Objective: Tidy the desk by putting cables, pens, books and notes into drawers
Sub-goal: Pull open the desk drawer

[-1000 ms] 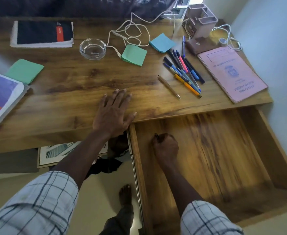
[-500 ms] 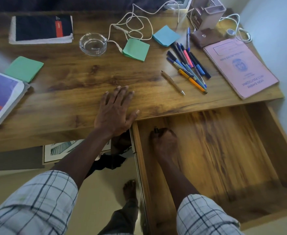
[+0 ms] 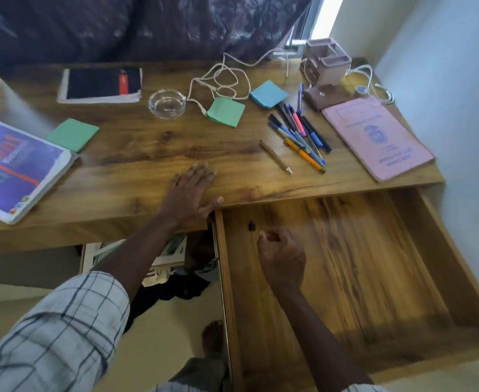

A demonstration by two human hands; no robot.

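My left hand (image 3: 190, 193) lies flat on the front edge of the wooden desk (image 3: 136, 154). Inside the open drawer (image 3: 360, 264), my right hand (image 3: 282, 256) hovers with curled fingers and holds nothing. A small black object (image 3: 252, 225) lies on the drawer floor just beyond its fingertips. On the desk are several pens (image 3: 297, 134), a lone brown pen (image 3: 275, 157), a pink book (image 3: 377, 137), a tangled white cable (image 3: 224, 77), green notes (image 3: 225, 111), blue notes (image 3: 269, 93) and another green pad (image 3: 73, 134).
A purple book (image 3: 15, 162) overhangs the desk's left side, and a black notebook (image 3: 99, 84) lies at the back. A glass ashtray (image 3: 166, 103), a pen holder (image 3: 327, 63), a brown pouch (image 3: 323, 94) and a second white cable (image 3: 371, 83) stand nearby. A wall runs along the right.
My right hand has let go of the small black object in the drawer and drawn back towards me. The left hand stays flat on the desk edge.
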